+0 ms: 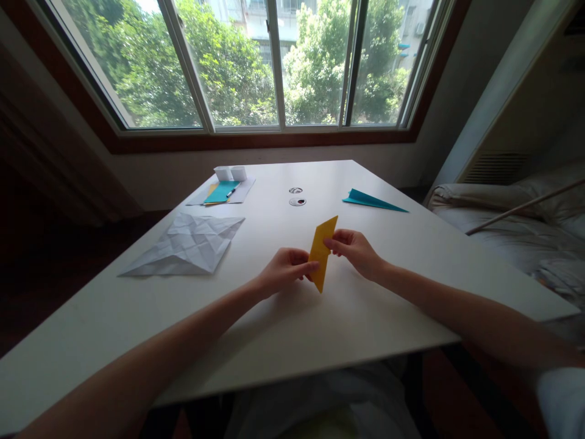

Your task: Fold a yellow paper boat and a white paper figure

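Note:
A folded piece of yellow paper [323,244], slanted like a parallelogram, is held up just over the white table between both hands. My left hand [287,268] pinches its lower left edge, thumb in front and fingers behind. With thumb and fingertips, my right hand [354,249] grips the upper right edge. Both hands are closed on the paper, and the fingers behind it are partly hidden. Nearest to the left hand lies a creased sheet of white paper [192,244]. Beyond the right hand rests a blue paper plane [372,200].
On the white table [256,347], a stack with blue paper [222,191], yellow and white sheets, and a dark pen [231,191] lies at the far left. Two small white boxes [231,174] stand behind it. Two round discs [297,202] sit mid-table. A window [242,67] is ahead.

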Demonstrator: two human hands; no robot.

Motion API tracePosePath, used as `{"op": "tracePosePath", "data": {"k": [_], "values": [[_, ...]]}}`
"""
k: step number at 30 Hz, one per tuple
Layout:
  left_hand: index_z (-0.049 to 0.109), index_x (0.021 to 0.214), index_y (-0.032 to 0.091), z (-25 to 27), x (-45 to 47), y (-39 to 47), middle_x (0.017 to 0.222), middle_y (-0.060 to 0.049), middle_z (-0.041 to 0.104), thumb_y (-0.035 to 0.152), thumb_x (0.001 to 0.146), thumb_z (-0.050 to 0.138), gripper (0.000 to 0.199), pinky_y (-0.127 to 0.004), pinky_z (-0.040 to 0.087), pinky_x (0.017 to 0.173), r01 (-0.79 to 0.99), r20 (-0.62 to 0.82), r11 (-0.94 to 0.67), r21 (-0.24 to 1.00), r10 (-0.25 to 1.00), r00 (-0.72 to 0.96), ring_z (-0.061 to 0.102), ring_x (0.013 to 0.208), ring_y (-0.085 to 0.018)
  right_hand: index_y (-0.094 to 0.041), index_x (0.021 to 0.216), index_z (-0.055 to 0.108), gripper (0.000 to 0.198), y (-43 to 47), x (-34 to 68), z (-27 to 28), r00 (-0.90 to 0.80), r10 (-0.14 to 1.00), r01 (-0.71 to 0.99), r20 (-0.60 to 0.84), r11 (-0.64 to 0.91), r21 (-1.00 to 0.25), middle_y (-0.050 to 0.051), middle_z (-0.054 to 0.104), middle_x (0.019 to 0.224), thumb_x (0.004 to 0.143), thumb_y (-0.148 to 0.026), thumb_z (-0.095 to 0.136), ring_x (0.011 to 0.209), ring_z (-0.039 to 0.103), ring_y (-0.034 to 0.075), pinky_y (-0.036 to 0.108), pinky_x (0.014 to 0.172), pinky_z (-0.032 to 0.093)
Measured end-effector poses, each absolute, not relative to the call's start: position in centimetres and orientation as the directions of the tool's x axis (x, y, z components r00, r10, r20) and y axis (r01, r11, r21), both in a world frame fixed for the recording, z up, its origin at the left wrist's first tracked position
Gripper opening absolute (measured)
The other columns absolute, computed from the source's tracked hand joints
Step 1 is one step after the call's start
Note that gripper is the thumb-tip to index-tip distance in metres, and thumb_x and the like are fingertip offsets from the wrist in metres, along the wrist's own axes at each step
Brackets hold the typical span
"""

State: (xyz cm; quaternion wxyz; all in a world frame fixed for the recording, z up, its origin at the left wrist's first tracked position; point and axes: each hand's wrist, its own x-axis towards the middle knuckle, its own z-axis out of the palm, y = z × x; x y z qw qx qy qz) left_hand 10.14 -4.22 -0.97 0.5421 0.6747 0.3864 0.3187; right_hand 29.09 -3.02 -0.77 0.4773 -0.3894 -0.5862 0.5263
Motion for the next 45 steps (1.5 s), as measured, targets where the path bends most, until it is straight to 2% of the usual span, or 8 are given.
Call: {"op": "tracePosePath", "data": {"k": [3, 10, 19, 23, 26, 32, 37, 45], "values": [[0.067, 0.078, 0.011, -1.0, 10.2, -4.3, 0.068, -0.004, 0.067, 0.036, 0.073, 0.063, 0.026, -0.02, 0.041, 0.053, 0.179, -0.002, -0.103, 0.978, 0.862, 0.507, 0.055, 0.056, -0.01, -0.017, 0.076, 0.063, 0.025, -2.6, 29.4, -1.0, -0.225, 0.968, -0.075, 0.109, 0.095, -0.993, -0.001, 0.06, 0.069, 0.065, -0.038, 0.07, 0.058, 0.048, 0.008, 0.024, 0.057, 0.037], [0.067, 0.072, 0.011, -0.8, 10.3, -4.3, 0.065, -0.004, 0.066, 0.035, 0.071, 0.064, 0.024, -0.021, 0.042, 0.052, 0.161, -0.026, -0.057, 0.985, 0.881, 0.473, 0.055, 0.054, -0.01, -0.016, 0.084, 0.067, 0.031, -3.2, 29.1, -1.0, -0.407, 0.912, -0.002, 0.045, 0.049, -0.999, 0.004, 0.065, 0.081, 0.063, -0.038, 0.071, 0.065, 0.051, 0.01, 0.025, 0.06, 0.038], [0.065, 0.068, 0.011, -0.8, 10.4, -4.4, 0.06, -0.002, 0.061, 0.04, 0.072, 0.062, 0.029, -0.021, 0.042, 0.05, 0.128, 0.053, -0.127, 0.984, 0.882, 0.468, 0.052, 0.051, -0.009, -0.016, 0.076, 0.069, 0.025, -2.9, 29.0, -1.1, -0.447, 0.894, -0.162, -0.007, -0.089, -0.983, 0.002, 0.063, 0.075, 0.058, -0.032, 0.076, 0.061, 0.047, 0.009, 0.025, 0.057, 0.036], [0.065, 0.069, 0.01, -0.8, 10.4, -4.4, 0.059, -0.002, 0.06, 0.038, 0.073, 0.062, 0.028, -0.02, 0.042, 0.05, 0.125, 0.06, -0.136, 0.983, 0.877, 0.477, 0.051, 0.052, -0.009, -0.016, 0.08, 0.068, 0.027, -3.0, 29.0, -1.0, -0.481, 0.875, -0.182, -0.057, -0.164, -0.969, 0.003, 0.062, 0.079, 0.062, -0.035, 0.073, 0.065, 0.05, 0.01, 0.025, 0.06, 0.037], [0.065, 0.068, 0.01, -1.1, 10.3, -4.2, 0.058, -0.001, 0.059, 0.036, 0.073, 0.062, 0.026, -0.02, 0.042, 0.051, 0.146, 0.037, -0.123, 0.982, 0.873, 0.486, 0.052, 0.052, -0.009, -0.015, 0.079, 0.067, 0.027, -3.1, 28.9, -1.1, -0.465, 0.884, -0.17, -0.044, -0.138, -0.976, 0.003, 0.062, 0.078, 0.064, -0.037, 0.072, 0.066, 0.05, 0.01, 0.025, 0.06, 0.037], [0.064, 0.071, 0.011, -1.3, 10.3, -4.2, 0.061, -0.001, 0.059, 0.037, 0.072, 0.063, 0.027, -0.019, 0.041, 0.049, 0.126, 0.045, -0.116, 0.985, 0.887, 0.46, 0.051, 0.052, -0.009, -0.016, 0.071, 0.066, 0.023, -2.8, 28.7, -1.8, -0.427, 0.9, -0.161, 0.09, 0.022, -0.987, -0.001, 0.059, 0.068, 0.062, -0.036, 0.073, 0.058, 0.044, 0.008, 0.024, 0.055, 0.033], [0.064, 0.067, 0.01, -1.0, 10.4, -4.4, 0.058, -0.001, 0.058, 0.04, 0.069, 0.065, 0.03, -0.019, 0.04, 0.049, 0.146, 0.069, -0.145, 0.978, 0.899, 0.433, 0.049, 0.052, -0.009, -0.015, 0.074, 0.067, 0.025, -2.9, 28.4, -2.0, -0.415, 0.909, -0.147, 0.03, -0.035, -0.989, 0.001, 0.062, 0.073, 0.061, -0.035, 0.074, 0.061, 0.049, 0.009, 0.025, 0.057, 0.035], [0.063, 0.063, 0.011, -1.2, 10.5, -4.3, 0.055, 0.0, 0.056, 0.038, 0.067, 0.066, 0.027, -0.019, 0.038, 0.047, 0.143, 0.061, -0.142, 0.98, 0.884, 0.464, 0.048, 0.05, -0.009, -0.016, 0.068, 0.063, 0.022, -3.1, 27.8, -2.4, -0.328, 0.944, -0.3, 0.022, -0.082, -0.95, 0.0, 0.06, 0.069, 0.058, -0.031, 0.076, 0.066, 0.054, 0.012, 0.027, 0.063, 0.041]]}}
